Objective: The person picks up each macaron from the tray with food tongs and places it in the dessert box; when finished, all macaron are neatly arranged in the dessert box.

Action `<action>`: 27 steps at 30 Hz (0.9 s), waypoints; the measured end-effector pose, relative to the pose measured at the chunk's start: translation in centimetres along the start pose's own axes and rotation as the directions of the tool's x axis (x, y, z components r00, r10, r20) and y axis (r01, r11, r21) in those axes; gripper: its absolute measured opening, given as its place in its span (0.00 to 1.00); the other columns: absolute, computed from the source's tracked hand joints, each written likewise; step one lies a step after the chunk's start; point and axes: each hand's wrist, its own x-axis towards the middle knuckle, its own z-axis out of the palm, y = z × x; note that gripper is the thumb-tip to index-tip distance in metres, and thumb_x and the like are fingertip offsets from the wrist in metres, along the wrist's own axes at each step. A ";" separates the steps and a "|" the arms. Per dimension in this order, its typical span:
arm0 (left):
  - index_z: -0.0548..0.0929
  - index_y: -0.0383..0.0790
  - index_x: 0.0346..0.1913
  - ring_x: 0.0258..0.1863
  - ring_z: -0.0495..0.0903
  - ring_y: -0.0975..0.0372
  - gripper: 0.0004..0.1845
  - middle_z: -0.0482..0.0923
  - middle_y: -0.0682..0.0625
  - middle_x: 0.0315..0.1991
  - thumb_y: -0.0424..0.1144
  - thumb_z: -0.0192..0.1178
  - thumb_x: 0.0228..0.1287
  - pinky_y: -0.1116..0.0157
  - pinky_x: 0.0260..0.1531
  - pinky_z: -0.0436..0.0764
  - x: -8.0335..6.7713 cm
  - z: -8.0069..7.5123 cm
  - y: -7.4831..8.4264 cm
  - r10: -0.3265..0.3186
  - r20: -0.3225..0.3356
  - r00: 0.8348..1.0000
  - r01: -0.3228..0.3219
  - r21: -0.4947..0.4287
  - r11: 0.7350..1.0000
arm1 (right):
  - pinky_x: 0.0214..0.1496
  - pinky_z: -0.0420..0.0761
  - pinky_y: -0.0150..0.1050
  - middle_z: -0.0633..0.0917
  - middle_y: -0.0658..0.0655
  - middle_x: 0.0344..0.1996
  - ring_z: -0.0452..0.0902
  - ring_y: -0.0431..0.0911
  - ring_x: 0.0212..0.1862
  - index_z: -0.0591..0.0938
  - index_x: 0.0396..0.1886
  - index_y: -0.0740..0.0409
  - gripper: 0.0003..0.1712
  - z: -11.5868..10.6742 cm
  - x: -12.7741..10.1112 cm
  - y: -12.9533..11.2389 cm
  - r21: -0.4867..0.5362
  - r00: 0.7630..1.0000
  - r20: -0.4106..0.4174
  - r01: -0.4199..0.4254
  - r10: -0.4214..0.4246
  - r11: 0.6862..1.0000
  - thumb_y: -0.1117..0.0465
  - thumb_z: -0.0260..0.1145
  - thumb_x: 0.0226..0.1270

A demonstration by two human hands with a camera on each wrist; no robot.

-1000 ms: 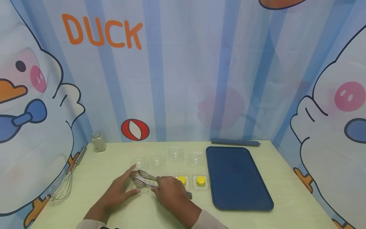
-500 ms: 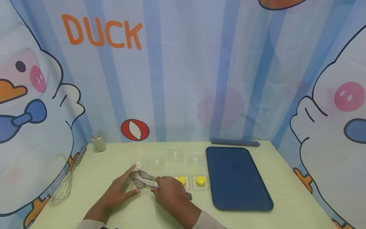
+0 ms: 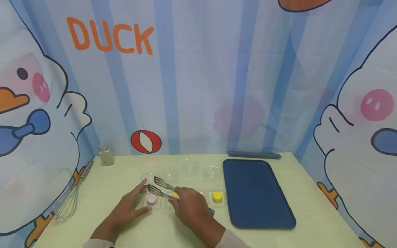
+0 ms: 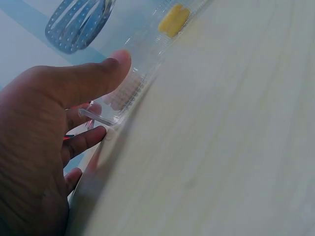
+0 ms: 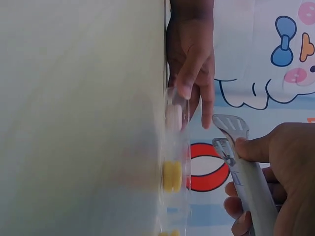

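Note:
A pale pink macaron (image 3: 152, 198) sits in the leftmost clear plastic box (image 4: 117, 119), whose lid stands open behind it. My left hand (image 3: 128, 206) holds that box at its left end, thumb on the near side and fingers at the far side. My right hand (image 3: 193, 207) grips metal tongs (image 3: 162, 192) with slotted ends. The tongs' ends are spread, with nothing between them, above and behind the pink macaron. Yellow macarons fill the boxes to the right; one macaron (image 3: 217, 196) shows fully, while others (image 5: 172, 176) are partly hidden by my right hand in the head view.
Open clear lids (image 3: 190, 167) line the back of the boxes. A dark blue tray (image 3: 258, 194) lies to the right, with a blue rolling pin (image 3: 255, 155) behind it. At the left are a whisk (image 3: 72, 196) and a small glass jar (image 3: 107, 155).
My right hand has drawn the tongs up and to the right, off the pink macaron, which now lies in plain sight in its box. My left hand has stayed in place.

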 end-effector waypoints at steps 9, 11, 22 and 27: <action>0.63 0.38 0.85 0.75 0.77 0.40 0.59 0.83 0.45 0.71 0.53 0.84 0.56 0.68 0.78 0.67 -0.1 -0.1 0.1 -0.056 0.042 0.998 0.058 -0.036 0.998 | 0.43 0.93 0.47 0.96 0.55 0.49 0.95 0.50 0.49 0.92 0.55 0.54 0.21 -1.2 -0.8 3.9 0.076 0.992 -0.117 -0.046 0.055 0.996 0.47 0.78 0.70; 0.63 0.39 0.85 0.76 0.76 0.39 0.60 0.83 0.45 0.71 0.53 0.85 0.55 0.78 0.76 0.59 -0.2 -0.1 0.1 -0.066 0.040 0.997 0.068 -0.048 0.997 | 0.44 0.93 0.48 0.96 0.55 0.49 0.95 0.50 0.49 0.92 0.56 0.55 0.22 -1.6 -1.0 4.8 0.088 0.988 -0.134 -0.068 0.080 0.994 0.48 0.79 0.69; 0.63 0.38 0.85 0.74 0.77 0.41 0.58 0.81 0.42 0.72 0.53 0.84 0.57 0.32 0.71 0.73 -0.3 0.0 0.2 -0.094 0.026 0.995 0.095 -0.029 0.995 | 0.42 0.91 0.53 0.96 0.57 0.46 0.95 0.55 0.46 0.93 0.53 0.56 0.21 -2.6 -1.9 9.7 0.084 0.968 -0.206 -0.128 0.143 0.988 0.50 0.82 0.66; 0.66 0.38 0.84 0.66 0.83 0.44 0.57 0.83 0.41 0.69 0.52 0.84 0.56 0.34 0.67 0.77 -0.4 0.0 0.3 -0.086 -0.022 0.996 0.086 -0.013 0.996 | 0.39 0.90 0.54 0.95 0.58 0.45 0.94 0.55 0.43 0.93 0.54 0.54 0.20 -3.1 -2.2 11.6 0.084 0.964 -0.174 -0.186 0.199 0.979 0.50 0.81 0.67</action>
